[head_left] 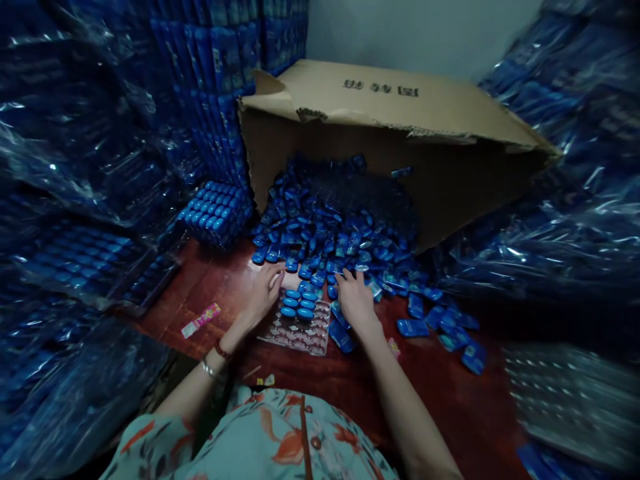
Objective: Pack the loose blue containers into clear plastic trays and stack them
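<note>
A clear plastic tray (300,341) with rows of moulded hollows lies on the table, and several small flat blue cases (297,304) stand on end in its far part, rounded ends up. At the tray's far left corner is my left hand (265,288), its fingers curled inward and closed; whatever they hold is hidden. My right hand (356,300) reaches past the tray's right side to the near edge of a heap of loose blue cases (320,230). Its fingers are spread and touch the cases without a visible grip.
An open cardboard box (395,107) lies on its side behind the heap. Filled trays (215,208) stack up at left, beside plastic-wrapped stacks (90,120). Empty clear trays (565,393) sit at right. A pink wrapper (201,320) lies on the red-brown table (170,300).
</note>
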{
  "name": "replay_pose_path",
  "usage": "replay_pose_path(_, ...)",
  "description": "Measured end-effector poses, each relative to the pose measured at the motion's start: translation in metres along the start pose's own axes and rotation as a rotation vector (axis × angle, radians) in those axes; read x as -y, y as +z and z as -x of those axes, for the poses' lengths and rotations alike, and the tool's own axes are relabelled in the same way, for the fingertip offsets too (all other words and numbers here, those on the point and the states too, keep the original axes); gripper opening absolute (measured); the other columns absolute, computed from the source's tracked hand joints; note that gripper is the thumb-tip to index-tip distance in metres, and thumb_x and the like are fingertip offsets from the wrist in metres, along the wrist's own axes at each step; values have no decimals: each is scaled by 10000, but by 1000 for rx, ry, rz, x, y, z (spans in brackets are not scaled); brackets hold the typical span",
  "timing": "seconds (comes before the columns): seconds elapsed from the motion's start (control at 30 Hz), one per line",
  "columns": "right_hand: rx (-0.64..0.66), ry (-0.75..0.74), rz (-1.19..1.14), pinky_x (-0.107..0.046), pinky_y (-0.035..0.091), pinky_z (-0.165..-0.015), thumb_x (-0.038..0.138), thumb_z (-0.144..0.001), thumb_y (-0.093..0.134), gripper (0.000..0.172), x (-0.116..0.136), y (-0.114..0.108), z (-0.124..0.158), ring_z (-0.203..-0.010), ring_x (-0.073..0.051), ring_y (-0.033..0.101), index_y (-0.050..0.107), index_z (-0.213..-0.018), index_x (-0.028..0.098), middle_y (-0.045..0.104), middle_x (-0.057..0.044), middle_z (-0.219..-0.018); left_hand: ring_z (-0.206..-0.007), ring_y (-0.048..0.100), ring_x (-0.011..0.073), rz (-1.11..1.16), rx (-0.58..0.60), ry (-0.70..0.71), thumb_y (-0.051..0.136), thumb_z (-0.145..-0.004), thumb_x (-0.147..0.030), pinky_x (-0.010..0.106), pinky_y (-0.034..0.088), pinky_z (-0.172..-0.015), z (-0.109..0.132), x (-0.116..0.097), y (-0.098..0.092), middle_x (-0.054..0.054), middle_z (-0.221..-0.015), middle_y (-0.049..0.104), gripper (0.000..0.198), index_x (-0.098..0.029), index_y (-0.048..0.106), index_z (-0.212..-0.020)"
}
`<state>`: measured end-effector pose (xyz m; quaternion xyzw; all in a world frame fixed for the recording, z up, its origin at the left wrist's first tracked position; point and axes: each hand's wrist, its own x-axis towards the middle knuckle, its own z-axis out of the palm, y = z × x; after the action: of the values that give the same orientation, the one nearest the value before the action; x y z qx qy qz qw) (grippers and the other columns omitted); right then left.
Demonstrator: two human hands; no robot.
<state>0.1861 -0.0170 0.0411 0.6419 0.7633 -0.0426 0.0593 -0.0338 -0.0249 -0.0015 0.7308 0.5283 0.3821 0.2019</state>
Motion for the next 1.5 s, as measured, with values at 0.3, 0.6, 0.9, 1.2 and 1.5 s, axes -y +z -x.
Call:
replay_pose_path(0.3, -49, -332, -20, -390, 390, -826, 122, -896, 302, 423, 52, 13, -58, -1041, -285, 485, 464, -1285, 78, 554, -210, -1139, -1049, 531, 283, -453, 384, 105, 486, -836, -128, 429, 465, -888, -57, 28, 22, 169, -1152, 536, 309, -116, 578, -1131)
replay_pose_path(0.6, -135, -267, -557, -300, 439, -823, 248, -945, 289, 420, 7, 7, -24, -973, -189, 566, 285, -1347, 126, 576, -125, -1133, -1029, 583, 194, -147, 156, -4, 390, -919, -218, 337, 490, -885, -25, 36, -21, 128, -1167, 589, 365, -135, 471, -1265)
replay_pose_path(0.9, -182, -321, -901, -343, 475, -879, 253, -923, 392, 258, 15, 43, 90, -1024, -196, 580, 526, -1141, 216, 615, -82, -1079, -872, 629, 177, -6, 74, -226, 492, -892, -320, 311, 530, -779, 106, -18, -60, 72, -995, 636, 302, -178, 529, -1157)
replay_pose_path(1.2, -181, -541, -278, -303, 483, -754, 53, -890, 321, 356, 37, 36, 84, -867, -192, 575, 522, -1168, 145, 597, -113, -970, -1019, 564, 215, -220, 344, 141, 357, -884, -94, 359, 513, -839, 93, -33, -36, 125, -1114, 581, 331, -187, 519, -1157)
replay_pose_path(1.5, -150, -484, -85, -336, 453, -801, 82, -866, 391, 343, 65, 18, 89, -955, -226, 549, 488, -1180, 181, 572, -107, -994, -936, 555, 228, -309, 630, 215, 463, -795, -66, 367, 509, -819, 70, -46, -39, 95, -986, 582, 289, -179, 529, -1053)
